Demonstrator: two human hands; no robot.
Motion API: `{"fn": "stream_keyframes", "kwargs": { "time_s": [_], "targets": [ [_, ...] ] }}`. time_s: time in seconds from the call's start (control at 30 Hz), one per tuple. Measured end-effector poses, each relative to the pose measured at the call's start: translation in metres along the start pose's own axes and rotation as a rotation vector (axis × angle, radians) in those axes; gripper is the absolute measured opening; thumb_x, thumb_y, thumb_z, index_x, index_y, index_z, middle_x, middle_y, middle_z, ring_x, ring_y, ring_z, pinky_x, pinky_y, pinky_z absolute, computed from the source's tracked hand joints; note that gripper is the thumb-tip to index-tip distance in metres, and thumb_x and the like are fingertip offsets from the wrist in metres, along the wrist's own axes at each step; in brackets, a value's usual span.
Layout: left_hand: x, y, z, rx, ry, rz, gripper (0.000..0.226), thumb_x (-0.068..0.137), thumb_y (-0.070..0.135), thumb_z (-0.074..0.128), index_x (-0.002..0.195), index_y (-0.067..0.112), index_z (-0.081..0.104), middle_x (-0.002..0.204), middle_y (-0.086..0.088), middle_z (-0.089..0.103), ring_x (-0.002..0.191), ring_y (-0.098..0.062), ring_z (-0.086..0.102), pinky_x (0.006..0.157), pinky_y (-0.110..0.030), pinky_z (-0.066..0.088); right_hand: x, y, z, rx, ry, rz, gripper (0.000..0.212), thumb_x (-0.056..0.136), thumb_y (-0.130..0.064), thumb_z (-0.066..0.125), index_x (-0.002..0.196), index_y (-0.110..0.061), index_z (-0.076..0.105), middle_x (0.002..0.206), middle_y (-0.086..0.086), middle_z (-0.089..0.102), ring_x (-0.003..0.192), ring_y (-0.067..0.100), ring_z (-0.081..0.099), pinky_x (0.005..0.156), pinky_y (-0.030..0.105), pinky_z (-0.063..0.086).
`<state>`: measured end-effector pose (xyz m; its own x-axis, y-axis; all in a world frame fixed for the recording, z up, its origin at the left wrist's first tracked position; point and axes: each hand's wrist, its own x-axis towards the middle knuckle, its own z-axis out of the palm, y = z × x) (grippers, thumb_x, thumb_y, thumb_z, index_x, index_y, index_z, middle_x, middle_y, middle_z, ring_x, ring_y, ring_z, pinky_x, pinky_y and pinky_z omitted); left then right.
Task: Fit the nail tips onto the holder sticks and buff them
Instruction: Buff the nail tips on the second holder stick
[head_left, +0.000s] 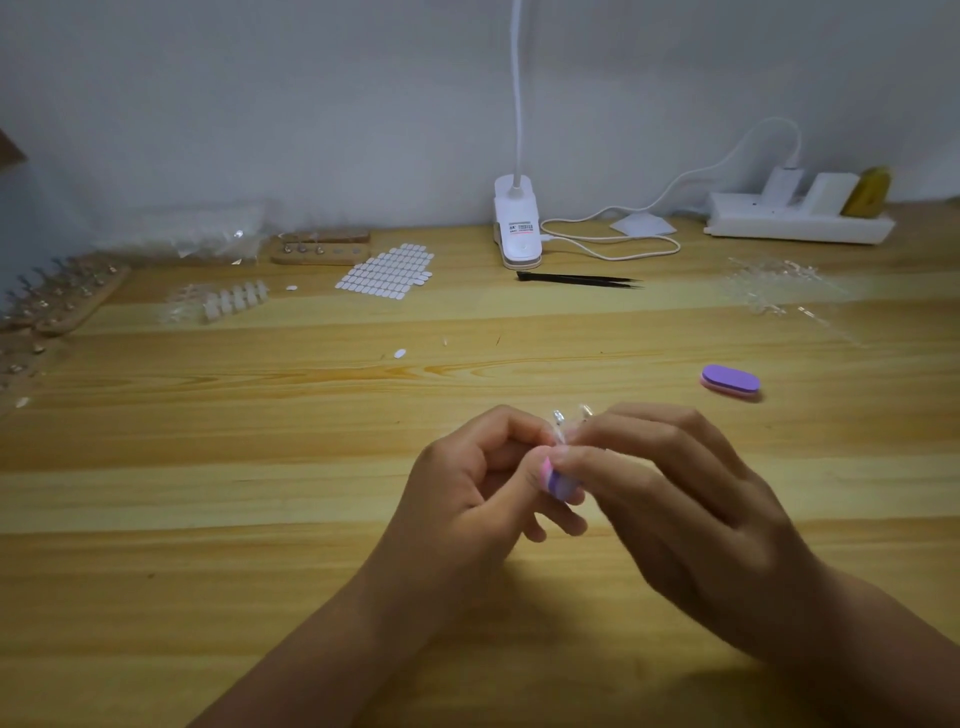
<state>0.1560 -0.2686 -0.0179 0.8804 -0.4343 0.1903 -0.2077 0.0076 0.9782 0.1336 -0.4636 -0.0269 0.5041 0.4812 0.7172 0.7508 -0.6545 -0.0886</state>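
Note:
Over the middle of the wooden table my left hand (467, 483) pinches clear holder sticks (559, 423) whose tips poke up between both hands. My right hand (670, 499) grips a small pink and purple buffer block (558, 480) and holds it against the sticks. The nail tip itself is hidden by my fingers. A second purple and pink buffer block (730, 381) lies on the table to the right. Wooden stands (319, 248) with holder sticks sit at the back left.
A sheet of white adhesive tabs (387, 271), rows of clear nail tips (236, 300), black tweezers (579, 280), a white clip lamp (517, 228) with its cable, and a power strip (797, 221) line the back. Clear plastic pieces (774, 288) lie at right.

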Motion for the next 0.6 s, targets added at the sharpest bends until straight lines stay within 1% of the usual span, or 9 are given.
{"fn": "stream_keyframes", "kwargs": {
  "time_s": [0.07, 0.1, 0.17, 0.23, 0.3, 0.4, 0.47, 0.53, 0.6],
  "targets": [
    [0.0, 0.0, -0.001, -0.022, 0.022, -0.017, 0.01, 0.094, 0.016, 0.054, 0.095, 0.009, 0.062, 0.077, -0.006, 0.072, 0.069, -0.023, 0.074, 0.055, -0.026, 0.053, 0.002, 0.009, -0.002, -0.052, 0.011, 0.039, 0.027, 0.085, 0.012, 0.067, 0.111, 0.006, 0.071, 0.108, 0.019, 0.069, 0.101, 0.031, 0.064, 0.094, 0.034, 0.051],
    [0.001, 0.0, -0.001, -0.026, 0.027, -0.026, 0.01, 0.093, 0.016, 0.054, 0.094, 0.01, 0.062, 0.076, -0.006, 0.071, 0.069, -0.024, 0.074, 0.055, -0.025, 0.053, 0.002, 0.011, -0.002, -0.053, 0.037, 0.07, 0.024, 0.088, 0.01, 0.066, 0.11, 0.004, 0.07, 0.107, 0.019, 0.068, 0.101, 0.03, 0.064, 0.094, 0.032, 0.05],
    [0.001, 0.0, -0.001, -0.025, 0.021, -0.029, 0.009, 0.093, 0.017, 0.055, 0.094, 0.01, 0.062, 0.075, -0.005, 0.071, 0.069, -0.023, 0.074, 0.055, -0.025, 0.052, 0.003, 0.009, -0.002, 0.005, 0.095, 0.099, 0.026, 0.091, 0.003, 0.064, 0.117, -0.002, 0.066, 0.111, 0.014, 0.066, 0.105, 0.024, 0.062, 0.097, 0.027, 0.048],
    [0.0, -0.001, 0.0, -0.025, 0.011, -0.015, 0.009, 0.093, 0.015, 0.056, 0.094, 0.008, 0.062, 0.075, -0.004, 0.071, 0.068, -0.022, 0.073, 0.055, -0.026, 0.053, 0.0, -0.001, 0.002, 0.079, 0.103, 0.056, 0.034, 0.091, 0.004, 0.065, 0.124, -0.007, 0.061, 0.118, 0.01, 0.063, 0.113, 0.019, 0.059, 0.101, 0.027, 0.045],
    [-0.001, -0.002, 0.0, -0.033, 0.007, 0.0, 0.007, 0.093, 0.013, 0.056, 0.094, 0.01, 0.062, 0.075, -0.004, 0.072, 0.069, -0.021, 0.073, 0.055, -0.027, 0.053, -0.003, -0.004, 0.004, 0.057, 0.067, 0.007, 0.037, 0.089, 0.006, 0.067, 0.124, -0.005, 0.06, 0.119, 0.012, 0.063, 0.114, 0.023, 0.058, 0.102, 0.03, 0.045],
    [0.0, 0.0, -0.002, -0.046, 0.042, -0.02, 0.008, 0.093, 0.017, 0.056, 0.089, 0.019, 0.063, 0.074, -0.004, 0.07, 0.07, -0.024, 0.074, 0.055, -0.026, 0.052, 0.001, 0.013, -0.001, -0.031, 0.05, 0.069, 0.028, 0.091, 0.006, 0.066, 0.118, 0.0, 0.066, 0.111, 0.017, 0.067, 0.104, 0.027, 0.063, 0.097, 0.03, 0.049],
    [0.0, -0.001, -0.003, -0.024, 0.041, -0.034, 0.007, 0.092, 0.019, 0.057, 0.089, 0.018, 0.063, 0.075, -0.004, 0.07, 0.071, -0.023, 0.074, 0.055, -0.026, 0.052, 0.003, 0.018, -0.003, -0.028, 0.071, 0.106, 0.025, 0.095, 0.0, 0.063, 0.12, 0.0, 0.065, 0.112, 0.014, 0.067, 0.104, 0.024, 0.064, 0.097, 0.028, 0.049],
    [0.0, -0.002, -0.002, 0.003, 0.021, -0.038, 0.007, 0.092, 0.02, 0.059, 0.092, 0.015, 0.064, 0.076, -0.003, 0.071, 0.072, -0.021, 0.074, 0.056, -0.026, 0.052, 0.001, 0.01, -0.001, 0.036, 0.07, 0.072, 0.032, 0.096, -0.002, 0.062, 0.128, -0.006, 0.06, 0.119, 0.01, 0.063, 0.113, 0.018, 0.06, 0.1, 0.027, 0.046],
    [-0.001, -0.002, -0.001, 0.028, 0.002, -0.013, 0.01, 0.092, 0.017, 0.059, 0.096, 0.009, 0.064, 0.078, -0.003, 0.072, 0.073, -0.019, 0.074, 0.056, -0.027, 0.053, -0.005, 0.001, 0.003, 0.051, 0.041, 0.001, 0.039, 0.093, 0.004, 0.063, 0.13, -0.005, 0.058, 0.122, 0.013, 0.063, 0.114, 0.023, 0.059, 0.101, 0.032, 0.047]
  ]
}}
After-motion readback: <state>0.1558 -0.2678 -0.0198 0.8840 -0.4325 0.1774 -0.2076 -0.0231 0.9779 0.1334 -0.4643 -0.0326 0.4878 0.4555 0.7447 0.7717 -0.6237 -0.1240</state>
